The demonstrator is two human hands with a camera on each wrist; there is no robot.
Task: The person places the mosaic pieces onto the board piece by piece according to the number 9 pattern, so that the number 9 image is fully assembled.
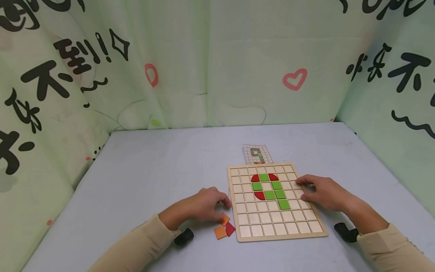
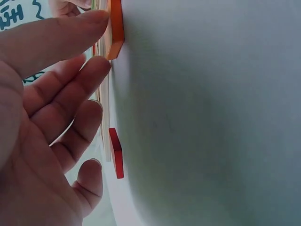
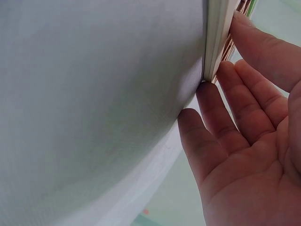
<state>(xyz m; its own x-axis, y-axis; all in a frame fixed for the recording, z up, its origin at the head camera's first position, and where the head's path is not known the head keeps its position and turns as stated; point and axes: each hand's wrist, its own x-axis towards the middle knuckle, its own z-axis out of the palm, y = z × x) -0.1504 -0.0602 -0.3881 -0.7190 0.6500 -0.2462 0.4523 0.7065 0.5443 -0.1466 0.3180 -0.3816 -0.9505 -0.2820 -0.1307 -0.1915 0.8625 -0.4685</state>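
Note:
A wooden grid board (image 1: 280,238) lies flat, with several green square tiles (image 1: 284,204) and red quarter-round tiles (image 1: 259,195) in its cells. At its left edge, my left hand (image 1: 207,204) touches an orange tile (image 2: 116,28) with the thumb, its other fingers loosely bent. Another orange tile (image 1: 220,232) and a red curved tile (image 1: 230,229) lie close by. In the left wrist view a red tile (image 2: 116,153) rests on the table near the little finger. On the opposite side, my right hand (image 1: 324,192) rests its fingertips on the board's right edge.
Behind the board lies a printed pattern card (image 1: 247,151), partly covered by it. A white tabletop (image 1: 163,158) spreads around, enclosed by pale green curtains (image 1: 248,75) with black writing. Dark wrist devices (image 1: 184,237) sit under both wrists.

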